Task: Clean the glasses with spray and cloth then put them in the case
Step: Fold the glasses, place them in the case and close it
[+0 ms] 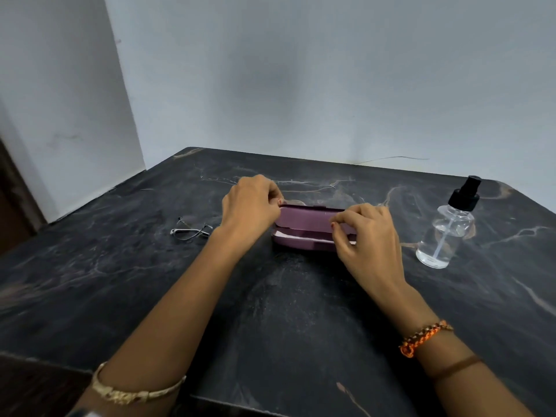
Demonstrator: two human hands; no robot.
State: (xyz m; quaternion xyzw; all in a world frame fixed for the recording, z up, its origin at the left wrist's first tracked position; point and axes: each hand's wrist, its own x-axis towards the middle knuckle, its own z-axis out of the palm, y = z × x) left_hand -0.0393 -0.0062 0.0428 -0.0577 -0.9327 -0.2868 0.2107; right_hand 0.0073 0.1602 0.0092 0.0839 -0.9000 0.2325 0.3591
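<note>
- Head view: the left hand [251, 203] is pinching the far left end of the purple case [307, 228], its grip narrow, with thumb and fingertips closing on the lid's edge.
- The right hand [365, 236] is pinching the case's right end, fingers curled over the lid rim; this grip is also narrow and holding the case.
- The case is sitting on the dark tabletop [285, 311] between the hands, its lid partly raised, with a pale lining or cloth showing in the gap; which it is cannot be told.
- The glasses [192, 230] are lying on the tabletop just left of the left wrist, apart from the case and not touched.
- The spray bottle [445, 230] is standing upright to the right of the case, near the right hand.
- Judging the risks: both hands are working the lid, so a snapping hinge could jolt the case sideways; a swing of the left forearm could sweep the glasses, and a right-hand reach could tip the bottle, since it is standing close.
</note>
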